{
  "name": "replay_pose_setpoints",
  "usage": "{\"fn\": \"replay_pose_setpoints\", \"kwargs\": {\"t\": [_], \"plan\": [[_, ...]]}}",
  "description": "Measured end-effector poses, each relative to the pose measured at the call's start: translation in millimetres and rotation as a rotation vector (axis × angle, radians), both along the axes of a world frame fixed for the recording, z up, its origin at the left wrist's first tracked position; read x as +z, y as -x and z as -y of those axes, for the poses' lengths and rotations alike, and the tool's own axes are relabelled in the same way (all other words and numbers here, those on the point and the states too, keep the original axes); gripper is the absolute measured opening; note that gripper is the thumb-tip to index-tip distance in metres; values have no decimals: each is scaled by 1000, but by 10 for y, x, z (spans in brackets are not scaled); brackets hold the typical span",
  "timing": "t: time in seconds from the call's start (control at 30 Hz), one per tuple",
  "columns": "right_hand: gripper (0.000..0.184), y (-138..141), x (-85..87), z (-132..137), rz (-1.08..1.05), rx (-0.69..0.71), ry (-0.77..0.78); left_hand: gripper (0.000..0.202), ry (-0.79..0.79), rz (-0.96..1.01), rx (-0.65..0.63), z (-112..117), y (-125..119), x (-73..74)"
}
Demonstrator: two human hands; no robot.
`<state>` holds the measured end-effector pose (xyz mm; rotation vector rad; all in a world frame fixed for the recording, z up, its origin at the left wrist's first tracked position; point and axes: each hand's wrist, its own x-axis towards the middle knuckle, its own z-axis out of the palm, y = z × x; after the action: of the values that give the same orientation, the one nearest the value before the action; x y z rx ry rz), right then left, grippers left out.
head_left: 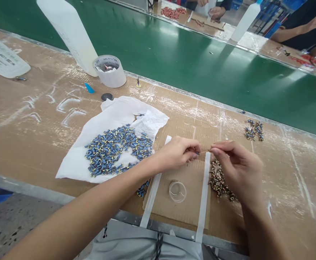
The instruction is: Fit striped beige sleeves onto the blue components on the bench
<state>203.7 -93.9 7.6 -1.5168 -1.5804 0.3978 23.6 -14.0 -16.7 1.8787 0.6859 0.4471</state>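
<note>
Over the cardboard pad (182,213), my left hand (178,151) is closed in a pinch on a small blue part, mostly hidden by the fingertips. My right hand (237,162) pinches a thin yellowish stick (205,152), whose tip points at that part; I cannot tell whether it touches. Left of my hands, many blue and yellow parts (106,151) lie heaped on white paper (77,159). A pile of dark and cream parts (220,182) lies under my right hand. A small clear cup (177,191) sits on the pad, nearer to me.
A tape roll (110,74) with scraps inside stands beside a tall white bottle (71,36). Another bottle (5,56) lies at the left. A blue cap (89,88) and black disc (107,96) are nearby. Beyond runs a green belt (174,54), with other people's hands across it.
</note>
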Motion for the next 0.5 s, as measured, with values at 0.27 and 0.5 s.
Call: {"fn": "replay_pose_setpoints", "kwargs": {"t": [0.27,0.5], "plan": [[12,113,207,163,-228,678,270,13,20,40,-5,-8,4,-38],[13,426,65,211,-55,764,359,12,48,51,-18,-21,13,-26]]}}
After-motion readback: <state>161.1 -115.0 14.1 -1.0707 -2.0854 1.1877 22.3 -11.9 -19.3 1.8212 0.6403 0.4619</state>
